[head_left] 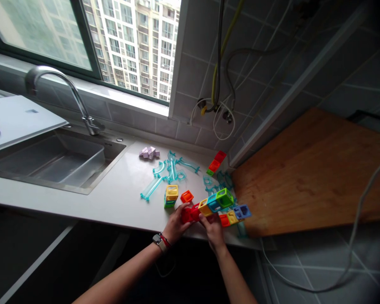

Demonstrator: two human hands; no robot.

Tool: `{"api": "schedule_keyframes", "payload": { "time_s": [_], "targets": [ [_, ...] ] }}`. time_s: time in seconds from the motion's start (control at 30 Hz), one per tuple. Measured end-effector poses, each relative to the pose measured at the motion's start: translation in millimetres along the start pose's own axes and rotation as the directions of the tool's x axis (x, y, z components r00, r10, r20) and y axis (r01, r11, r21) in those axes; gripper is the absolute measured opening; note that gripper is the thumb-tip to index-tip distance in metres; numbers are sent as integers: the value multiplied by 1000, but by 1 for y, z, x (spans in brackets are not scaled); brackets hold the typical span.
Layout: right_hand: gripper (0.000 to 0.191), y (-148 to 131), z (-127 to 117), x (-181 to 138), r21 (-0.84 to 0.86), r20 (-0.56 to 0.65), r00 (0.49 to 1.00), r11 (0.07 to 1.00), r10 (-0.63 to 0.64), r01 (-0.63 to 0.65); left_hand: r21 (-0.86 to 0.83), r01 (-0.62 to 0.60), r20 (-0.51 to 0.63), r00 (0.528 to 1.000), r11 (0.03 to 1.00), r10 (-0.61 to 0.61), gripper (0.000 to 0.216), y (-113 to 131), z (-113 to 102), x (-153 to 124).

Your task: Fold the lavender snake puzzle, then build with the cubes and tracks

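My left hand point(176, 223) and my right hand point(213, 228) are both closed around a red plastic cube frame point(190, 214) at the near edge of the white counter point(123, 198). That red piece joins a row of yellow, blue and green cube frames point(215, 201) rising to the right. A yellow-and-green stack of cubes point(171, 196) and a single orange cube point(186, 196) stand just beyond my left hand. More orange, yellow and blue cubes point(234, 215) lie to the right of my right hand.
Clear teal track pieces point(169, 171) and a lilac piece point(149, 152) lie further back. A red-orange-green strip point(215, 163) rests near the wall. A steel sink point(50, 162) with a tap point(66, 90) is at the left, a wooden board point(310, 169) at the right. A white cable point(351, 253) hangs there.
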State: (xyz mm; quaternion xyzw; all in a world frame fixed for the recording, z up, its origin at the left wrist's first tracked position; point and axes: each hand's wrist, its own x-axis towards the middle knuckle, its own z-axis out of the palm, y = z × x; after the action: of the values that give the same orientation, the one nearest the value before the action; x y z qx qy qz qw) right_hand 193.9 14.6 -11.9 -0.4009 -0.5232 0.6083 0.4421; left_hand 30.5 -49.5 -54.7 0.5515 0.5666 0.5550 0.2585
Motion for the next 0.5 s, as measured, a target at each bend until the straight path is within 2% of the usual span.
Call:
{"api": "schedule_keyframes", "payload": {
  "time_s": [0.1,0.23,0.37,0.5],
  "targets": [
    [47,5,4,-2,-44,-77,997,999,-29,25,5,-22,11,1000,1000,22,62,-2,4,-1],
    [50,10,12,-6,-122,-164,984,992,-66,46,9,-36,1,999,999,36,59,-3,6,-2],
    [53,10,20,-7,-175,-187,978,983,-90,57,9,-22,-10,1000,1000,22,63,-4,5,-1],
    [56,11,15,-6,-192,-179,978,979,-107,72,1,-4,29,1000,1000,4,66,-6,4,1]
  ]
}}
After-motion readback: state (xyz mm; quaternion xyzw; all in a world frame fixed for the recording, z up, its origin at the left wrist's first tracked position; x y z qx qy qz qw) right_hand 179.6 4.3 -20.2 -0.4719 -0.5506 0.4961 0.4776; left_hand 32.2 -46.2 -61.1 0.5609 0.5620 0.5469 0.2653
